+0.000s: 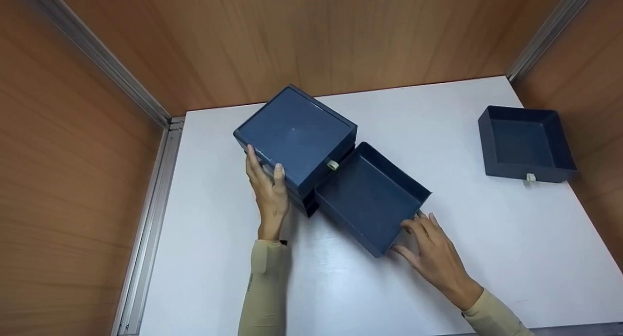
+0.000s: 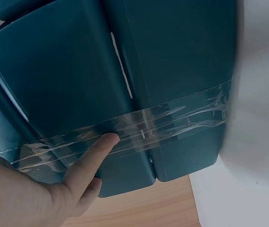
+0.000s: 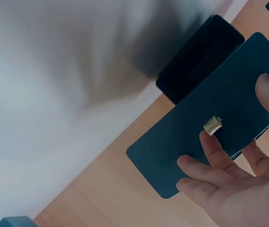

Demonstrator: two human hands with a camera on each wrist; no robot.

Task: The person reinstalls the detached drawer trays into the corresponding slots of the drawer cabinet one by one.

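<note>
A dark blue drawer unit [image 1: 297,136] stands turned at an angle, with a pale pull tab [image 1: 332,165] on its upper front. My left hand [image 1: 270,195] rests against the unit's side, fingers extended. Clear tape [image 2: 186,113] runs across that side in the left wrist view, under the fingertip. An open-topped blue drawer [image 1: 370,199] reaches out from the unit's front, its inner end right at the unit. My right hand [image 1: 433,253] grips this drawer's front wall, one finger bent over the rim. Other fingertips lie on the front face near its tab [image 3: 213,125].
Another blue drawer [image 1: 523,141] sits at the right edge of the white table [image 1: 219,277], its tab facing the near side. Wooden panels [image 1: 340,39] enclose the table at the back and both sides, with metal rails [image 1: 151,219] along the left.
</note>
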